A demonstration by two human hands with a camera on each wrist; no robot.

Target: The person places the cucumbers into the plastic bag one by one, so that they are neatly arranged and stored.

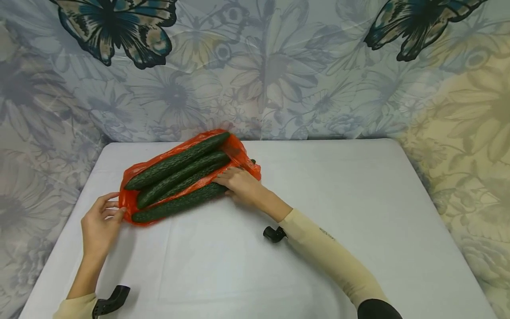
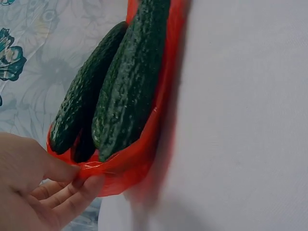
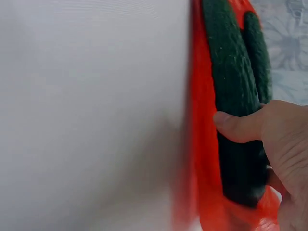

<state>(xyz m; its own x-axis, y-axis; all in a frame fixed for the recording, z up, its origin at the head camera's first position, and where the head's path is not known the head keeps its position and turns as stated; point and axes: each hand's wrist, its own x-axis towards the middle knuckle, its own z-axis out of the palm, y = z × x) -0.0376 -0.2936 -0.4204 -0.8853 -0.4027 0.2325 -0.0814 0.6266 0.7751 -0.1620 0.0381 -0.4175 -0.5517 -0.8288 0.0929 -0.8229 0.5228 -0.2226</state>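
Observation:
Several long dark green cucumbers (image 1: 183,173) lie side by side in a red plastic bag (image 1: 125,199) at the table's back left, slanting up to the right. At the bag's left end, my left hand (image 1: 99,223) pinches the red rim (image 2: 120,168) between thumb and fingers. My right hand (image 1: 244,186) reaches over the bag's right part and grips the nearest cucumber (image 3: 236,72) close to its right end. In the right wrist view the thumb (image 3: 236,127) presses across that cucumber; the other fingers are mostly hidden behind it.
A white-covered table (image 1: 338,190) extends in front and to the right of the bag. Patterned cloth (image 1: 275,79) with flowers and butterflies hangs behind the table and along its sides. Black wrist mounts (image 1: 113,301) jut out from the sleeves over the table.

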